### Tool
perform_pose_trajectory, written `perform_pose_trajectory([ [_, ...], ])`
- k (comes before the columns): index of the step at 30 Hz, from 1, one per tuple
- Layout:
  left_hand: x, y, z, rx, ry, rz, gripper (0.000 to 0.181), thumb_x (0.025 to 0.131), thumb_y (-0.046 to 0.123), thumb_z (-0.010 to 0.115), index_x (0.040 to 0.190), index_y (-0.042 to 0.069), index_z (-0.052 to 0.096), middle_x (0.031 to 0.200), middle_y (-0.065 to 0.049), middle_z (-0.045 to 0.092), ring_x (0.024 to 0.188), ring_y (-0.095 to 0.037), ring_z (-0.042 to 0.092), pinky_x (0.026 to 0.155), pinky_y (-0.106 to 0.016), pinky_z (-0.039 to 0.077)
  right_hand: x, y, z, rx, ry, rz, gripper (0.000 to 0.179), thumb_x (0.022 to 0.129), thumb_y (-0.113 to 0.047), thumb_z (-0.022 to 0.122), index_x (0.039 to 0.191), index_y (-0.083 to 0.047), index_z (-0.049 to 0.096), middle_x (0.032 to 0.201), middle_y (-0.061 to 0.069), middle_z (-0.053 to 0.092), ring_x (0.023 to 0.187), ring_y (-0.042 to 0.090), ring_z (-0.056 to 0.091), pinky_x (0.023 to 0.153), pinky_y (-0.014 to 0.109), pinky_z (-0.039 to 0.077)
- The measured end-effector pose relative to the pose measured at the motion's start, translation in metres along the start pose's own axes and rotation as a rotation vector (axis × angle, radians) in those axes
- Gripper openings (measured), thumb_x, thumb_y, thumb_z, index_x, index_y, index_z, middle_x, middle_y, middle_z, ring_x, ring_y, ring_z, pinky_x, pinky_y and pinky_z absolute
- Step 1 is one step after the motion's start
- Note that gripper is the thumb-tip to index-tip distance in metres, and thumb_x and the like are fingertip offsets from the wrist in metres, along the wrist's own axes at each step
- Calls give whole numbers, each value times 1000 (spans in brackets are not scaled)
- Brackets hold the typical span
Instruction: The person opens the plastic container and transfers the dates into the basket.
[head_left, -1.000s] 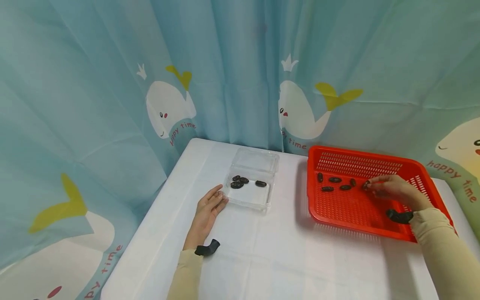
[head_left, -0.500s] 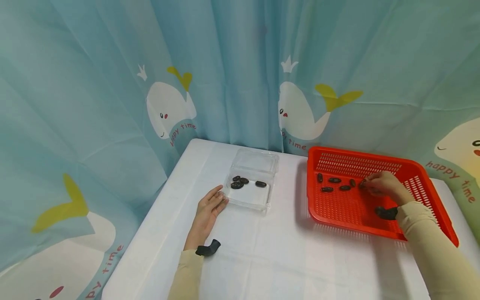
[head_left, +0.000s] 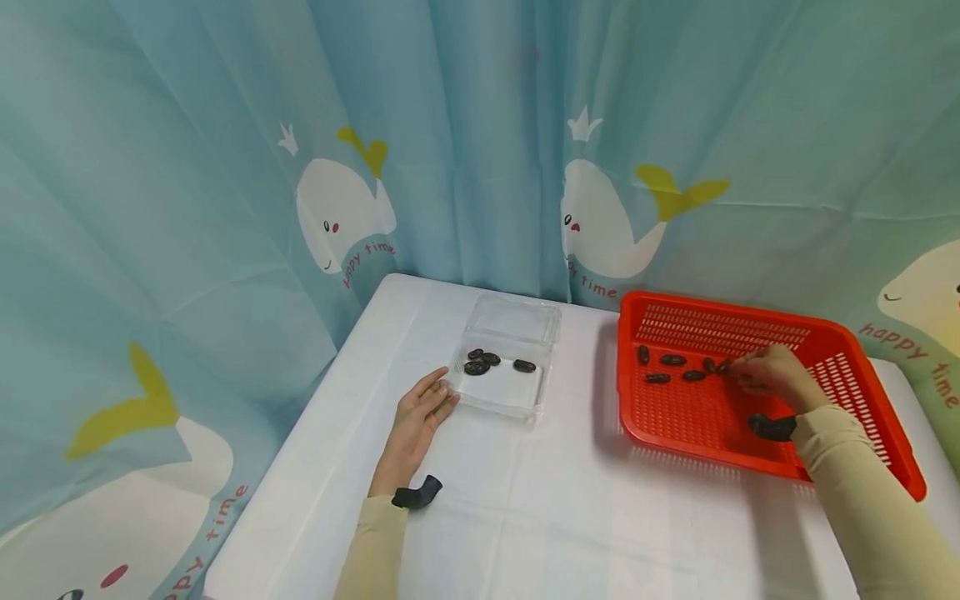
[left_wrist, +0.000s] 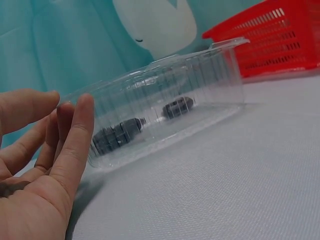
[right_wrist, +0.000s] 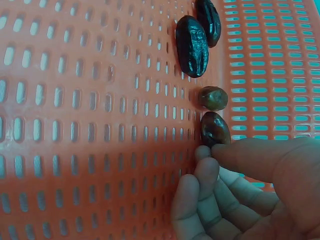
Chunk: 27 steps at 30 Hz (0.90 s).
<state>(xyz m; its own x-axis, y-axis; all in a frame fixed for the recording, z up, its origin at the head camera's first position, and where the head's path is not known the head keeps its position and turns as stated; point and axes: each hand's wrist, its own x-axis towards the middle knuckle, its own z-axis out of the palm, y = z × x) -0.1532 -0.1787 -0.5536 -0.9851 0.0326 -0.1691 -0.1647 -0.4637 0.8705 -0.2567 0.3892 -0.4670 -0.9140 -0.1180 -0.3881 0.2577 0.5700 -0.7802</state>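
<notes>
In the head view my right hand [head_left: 772, 375] reaches into the red basket [head_left: 697, 433]. Its thumb and forefinger pinch the end of a brown, shiny date [right_wrist: 215, 128], clearest in the right wrist view; it lies beside another date [right_wrist: 214, 98]. More dates [head_left: 672, 360] lie farther left on the basket floor. My left hand [head_left: 418, 417] rests at the near left corner of a clear plastic box [head_left: 495, 407], fingers mostly straight and touching its side. Several dates [head_left: 477, 367] sit bunched at the box's left, and a single date [head_left: 524, 366] lies apart at its right.
The box's hinged lid [head_left: 516, 320] lies folded back, away from me. Both containers stand on a white-covered table [head_left: 555, 500], the basket to the right of the box. A blue curtain [head_left: 487, 167] with whale prints hangs close behind the table.
My right hand has moved a little left in the basket, bringing the pinched date close against the neighbouring one. The left hand and the box have stayed put.
</notes>
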Motion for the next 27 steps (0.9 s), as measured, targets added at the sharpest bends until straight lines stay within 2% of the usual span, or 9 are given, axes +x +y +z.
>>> perform_pose_trajectory([
  [3,0,0,0,6,-5,3,47,108,2,52,154,3,44,113,0,51,108,-9,59,112,-27,54,-1,0,1,17,0,-25,27,103,-3,54,89,-4,77,77,-18,67,71,0,63,67,21,63],
  [8,0,0,0,9,-12,21,48,108,2,53,155,1,43,112,1,50,106,-8,59,110,-26,55,-5,-4,-1,3,-19,-30,27,104,-4,52,97,2,77,83,-17,71,76,-1,67,71,22,64],
  [14,1,-1,0,4,-10,7,48,108,3,53,154,3,44,112,1,52,107,-8,60,109,-25,56,-6,-8,-1,42,-29,-14,30,105,-4,51,94,-9,78,85,-16,71,77,-1,64,71,22,62],
  [18,2,-1,1,17,-4,4,48,107,2,53,154,3,44,113,1,52,107,-8,60,109,-25,56,-6,-20,1,2,-21,-13,27,107,-10,51,115,3,74,90,-18,71,82,-5,63,73,21,61],
  [22,3,-1,1,26,9,5,49,107,3,55,155,2,43,112,4,54,107,-6,61,108,-25,56,-5,-38,8,-35,-28,-14,42,110,-21,52,135,13,58,94,-22,68,87,-8,65,78,20,62],
  [27,2,-1,1,25,15,3,49,107,3,55,154,2,44,112,4,55,108,-7,62,109,-25,56,-6,-60,19,-11,-36,-24,35,108,-30,57,129,-2,64,93,-25,64,87,-5,66,82,21,63],
])
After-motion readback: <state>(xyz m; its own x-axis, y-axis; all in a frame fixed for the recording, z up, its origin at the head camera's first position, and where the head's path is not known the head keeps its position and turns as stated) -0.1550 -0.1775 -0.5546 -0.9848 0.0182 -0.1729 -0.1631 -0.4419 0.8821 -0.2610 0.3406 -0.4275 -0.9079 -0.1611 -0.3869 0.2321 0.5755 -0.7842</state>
